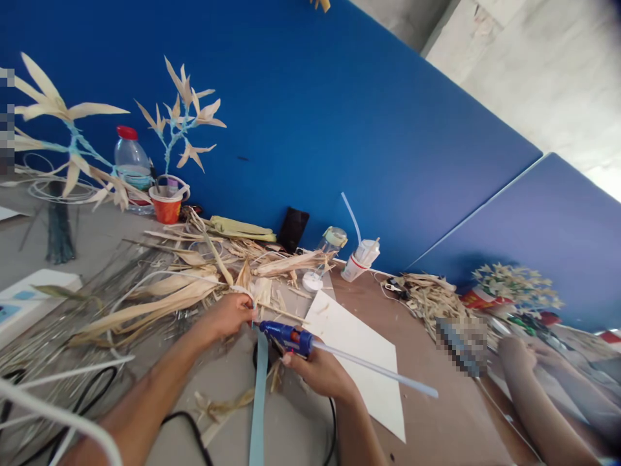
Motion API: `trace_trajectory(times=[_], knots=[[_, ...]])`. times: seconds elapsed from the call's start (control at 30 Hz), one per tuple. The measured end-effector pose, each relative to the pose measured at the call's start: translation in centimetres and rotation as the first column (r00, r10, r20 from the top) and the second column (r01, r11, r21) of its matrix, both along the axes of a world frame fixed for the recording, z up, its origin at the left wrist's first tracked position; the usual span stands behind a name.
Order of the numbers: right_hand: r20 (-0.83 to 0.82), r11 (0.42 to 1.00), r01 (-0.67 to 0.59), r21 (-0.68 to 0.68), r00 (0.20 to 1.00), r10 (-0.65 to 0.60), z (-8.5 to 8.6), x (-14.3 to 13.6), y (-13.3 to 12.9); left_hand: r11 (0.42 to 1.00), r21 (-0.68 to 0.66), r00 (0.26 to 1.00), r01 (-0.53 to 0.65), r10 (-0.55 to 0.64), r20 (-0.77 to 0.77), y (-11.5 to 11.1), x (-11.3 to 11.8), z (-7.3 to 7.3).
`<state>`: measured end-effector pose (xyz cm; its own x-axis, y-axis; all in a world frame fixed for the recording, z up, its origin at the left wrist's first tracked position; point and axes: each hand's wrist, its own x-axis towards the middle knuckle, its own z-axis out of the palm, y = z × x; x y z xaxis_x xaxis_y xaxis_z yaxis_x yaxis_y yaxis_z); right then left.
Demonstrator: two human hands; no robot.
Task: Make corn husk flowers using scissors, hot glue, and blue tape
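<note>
My right hand (323, 372) is wrapped around the handle of a blue hot glue gun (286, 338), with a long translucent glue stick (383, 369) jutting from its rear. The gun's nozzle points left, close to the fingertips of my left hand (235, 312). Those fingers are pinched together at the upper end of a light blue strip (259, 401), which runs down toward the bottom edge of the view. A pale piece of corn husk (244, 275) shows just above the left fingers; whether they grip it too, I cannot tell.
Dried corn husks (165, 294) and thin wires spread across the left. Husk flowers stand in a red cup (167, 210) beside a plastic bottle (132, 162). White paper (369, 362) lies right of the gun. A black cable (189, 427) loops in front. Another person's hands (519, 356) are at far right.
</note>
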<state>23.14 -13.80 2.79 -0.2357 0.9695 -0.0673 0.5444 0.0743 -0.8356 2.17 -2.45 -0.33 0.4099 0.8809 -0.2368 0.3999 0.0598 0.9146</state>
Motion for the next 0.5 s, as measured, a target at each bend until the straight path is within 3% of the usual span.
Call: trace_trajectory(times=[0.5], knots=[[0.129, 0.999, 0.002, 0.046, 0.992, -0.008, -0.5, -0.07, -0.25, 0.999, 0.047, 0.999, 0.016, -0.015, -0.032, 0.04, -0.07, -0.15]])
